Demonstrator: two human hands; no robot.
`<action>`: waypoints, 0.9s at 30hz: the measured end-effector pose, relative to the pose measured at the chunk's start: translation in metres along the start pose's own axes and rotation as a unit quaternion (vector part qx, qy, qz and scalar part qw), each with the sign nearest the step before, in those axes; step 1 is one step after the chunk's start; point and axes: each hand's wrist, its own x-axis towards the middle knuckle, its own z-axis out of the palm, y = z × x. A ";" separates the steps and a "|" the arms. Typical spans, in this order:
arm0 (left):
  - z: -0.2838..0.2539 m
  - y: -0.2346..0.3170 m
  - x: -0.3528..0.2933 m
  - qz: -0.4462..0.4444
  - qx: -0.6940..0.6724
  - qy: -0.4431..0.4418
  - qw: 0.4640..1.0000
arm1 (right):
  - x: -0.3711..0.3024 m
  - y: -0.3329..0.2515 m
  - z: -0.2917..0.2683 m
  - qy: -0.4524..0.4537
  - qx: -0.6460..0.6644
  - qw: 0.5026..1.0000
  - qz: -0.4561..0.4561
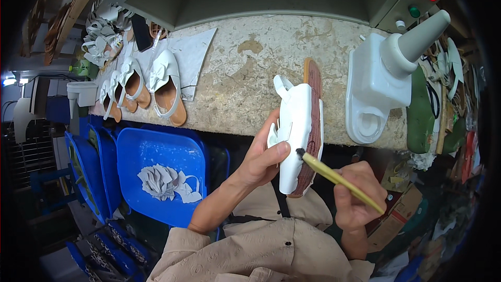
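Now, my left hand (259, 157) is clamped on the white shoe (297, 120), tipped on its side, up in front of me by the near edge of the bench (245, 99). My right hand (357, 193) grips the yellow brush (340, 179), its dark tip at the shoe's white side, near the red sole (314, 125). I think I'm brushing that edge, so next I need to hold still and brush gently along it.
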 end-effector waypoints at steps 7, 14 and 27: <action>0.000 0.000 0.001 -0.002 0.002 0.006 1.000 | 0.001 0.002 -0.007 -0.046 -0.029 0.997 -0.057; 0.007 0.001 0.003 -0.001 -0.028 0.023 0.999 | -0.009 0.001 -0.016 -0.093 0.001 0.991 -0.093; 0.023 -0.004 0.017 0.103 0.050 0.137 0.984 | -0.022 -0.002 0.002 0.016 -0.055 0.998 0.013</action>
